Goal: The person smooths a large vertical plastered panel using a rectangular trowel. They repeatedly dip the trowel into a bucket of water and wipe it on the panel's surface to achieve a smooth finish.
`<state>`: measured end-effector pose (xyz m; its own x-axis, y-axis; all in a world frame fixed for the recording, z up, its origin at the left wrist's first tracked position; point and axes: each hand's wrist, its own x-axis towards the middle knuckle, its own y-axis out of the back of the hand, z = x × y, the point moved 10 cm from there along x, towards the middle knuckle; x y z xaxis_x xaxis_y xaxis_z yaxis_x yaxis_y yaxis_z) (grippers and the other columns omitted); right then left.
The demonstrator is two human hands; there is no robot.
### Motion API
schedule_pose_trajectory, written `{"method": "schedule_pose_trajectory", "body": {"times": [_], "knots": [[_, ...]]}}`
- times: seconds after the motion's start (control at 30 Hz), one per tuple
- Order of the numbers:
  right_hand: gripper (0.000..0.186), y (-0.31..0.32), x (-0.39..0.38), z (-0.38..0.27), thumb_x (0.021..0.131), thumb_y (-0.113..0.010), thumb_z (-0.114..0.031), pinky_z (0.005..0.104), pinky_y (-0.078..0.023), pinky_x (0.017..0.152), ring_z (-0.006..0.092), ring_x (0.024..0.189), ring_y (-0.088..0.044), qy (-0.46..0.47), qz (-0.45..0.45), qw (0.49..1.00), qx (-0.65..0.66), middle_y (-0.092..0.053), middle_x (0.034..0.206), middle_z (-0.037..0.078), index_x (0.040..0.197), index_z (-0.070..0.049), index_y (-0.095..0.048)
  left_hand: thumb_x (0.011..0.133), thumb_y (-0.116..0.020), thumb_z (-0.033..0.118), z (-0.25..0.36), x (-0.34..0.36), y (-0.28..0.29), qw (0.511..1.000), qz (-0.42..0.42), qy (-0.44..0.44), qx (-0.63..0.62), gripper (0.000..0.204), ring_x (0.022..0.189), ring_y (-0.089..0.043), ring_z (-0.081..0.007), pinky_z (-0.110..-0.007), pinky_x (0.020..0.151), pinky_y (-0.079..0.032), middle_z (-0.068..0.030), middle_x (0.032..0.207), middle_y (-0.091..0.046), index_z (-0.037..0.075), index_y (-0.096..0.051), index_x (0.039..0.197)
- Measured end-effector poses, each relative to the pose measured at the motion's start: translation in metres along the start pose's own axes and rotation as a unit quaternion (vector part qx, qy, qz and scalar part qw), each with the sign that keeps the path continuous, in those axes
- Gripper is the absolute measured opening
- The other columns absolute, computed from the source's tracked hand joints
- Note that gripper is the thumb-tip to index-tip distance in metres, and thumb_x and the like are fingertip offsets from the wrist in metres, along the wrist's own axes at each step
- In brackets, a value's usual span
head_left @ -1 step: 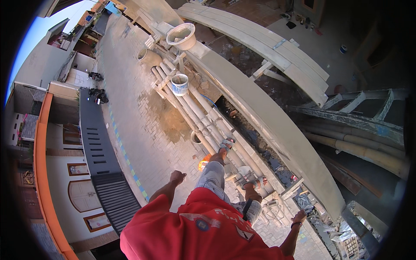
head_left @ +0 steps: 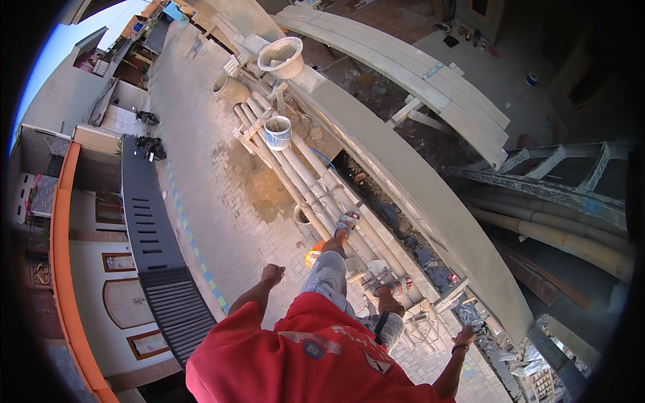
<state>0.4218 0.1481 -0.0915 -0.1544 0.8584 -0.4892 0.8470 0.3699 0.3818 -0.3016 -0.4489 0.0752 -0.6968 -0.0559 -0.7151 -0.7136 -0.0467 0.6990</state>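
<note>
My left hand [head_left: 272, 275] hangs in the air over the paved street, its fingers curled in and nothing visible in them. Low at the right, my right hand [head_left: 463, 337] is held out beside the wall, fingers apart, with a dark band on the wrist; no object shows in it. My sandalled feet stand on a scaffold of bamboo poles [head_left: 295, 169]. Farther along the poles sits a white and blue bucket [head_left: 277, 139]. A pale basin [head_left: 282, 66] rests on top of the smooth grey wall [head_left: 410, 185], out of reach of both hands.
A rubble-filled gutter [head_left: 396, 225] runs between scaffold and wall. Beyond the wall are long pale boards [head_left: 396, 64], a ladder [head_left: 551, 161] and more bamboo [head_left: 571, 242]. A round container [head_left: 230, 89] lies past the bucket. A dark gate [head_left: 151, 215] lines the street's left side.
</note>
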Motion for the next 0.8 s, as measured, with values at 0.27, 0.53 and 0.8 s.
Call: {"method": "schedule_pose_trajectory", "body": {"times": [0.27, 0.53, 0.8], "knots": [[0.028, -0.165, -0.03, -0.212, 0.091, -0.05, -0.01, 0.036, -0.05, 0.043, 0.0272, 0.054, -0.064, -0.186, -0.02, 0.982, -0.003, -0.066, 0.098, 0.023, 0.117, -0.002, -0.055, 0.093, -0.065, 0.032, 0.167, 0.176, 0.16, 0.968, 0.102, -0.105, -0.205, 0.064, 0.113, -0.064, -0.0346, -0.041, 0.093, -0.05, -0.0288, 0.114, -0.066, -0.004, -0.044, 0.141], [0.035, -0.349, -0.067, -0.243, 0.091, -0.056, -0.009, 0.0327, -0.051, 0.045, 0.0249, 0.055, -0.064, -0.271, -0.143, 0.948, 0.085, -0.06, 0.087, 0.013, 0.125, -0.005, -0.055, 0.09, -0.064, 0.032, 0.319, 0.418, 0.328, 0.852, 0.08, -0.368, -0.365, 0.046, 0.124, -0.048, -0.0246, -0.043, 0.103, -0.039, -0.0077, 0.14, -0.052, 0.026, -0.054, 0.134], [0.036, -0.4, -0.058, -0.28, 0.091, -0.054, -0.009, 0.0327, -0.051, 0.047, 0.0222, 0.054, -0.064, -0.212, -0.118, 0.97, -0.009, -0.063, 0.092, 0.014, 0.128, -0.006, -0.053, 0.095, -0.062, 0.042, 0.412, 0.458, 0.462, 0.809, 0.065, -0.15, -0.565, 0.047, 0.079, -0.066, -0.0329, -0.043, 0.063, -0.05, -0.009, 0.112, -0.06, 0.016, -0.048, 0.132]]}}
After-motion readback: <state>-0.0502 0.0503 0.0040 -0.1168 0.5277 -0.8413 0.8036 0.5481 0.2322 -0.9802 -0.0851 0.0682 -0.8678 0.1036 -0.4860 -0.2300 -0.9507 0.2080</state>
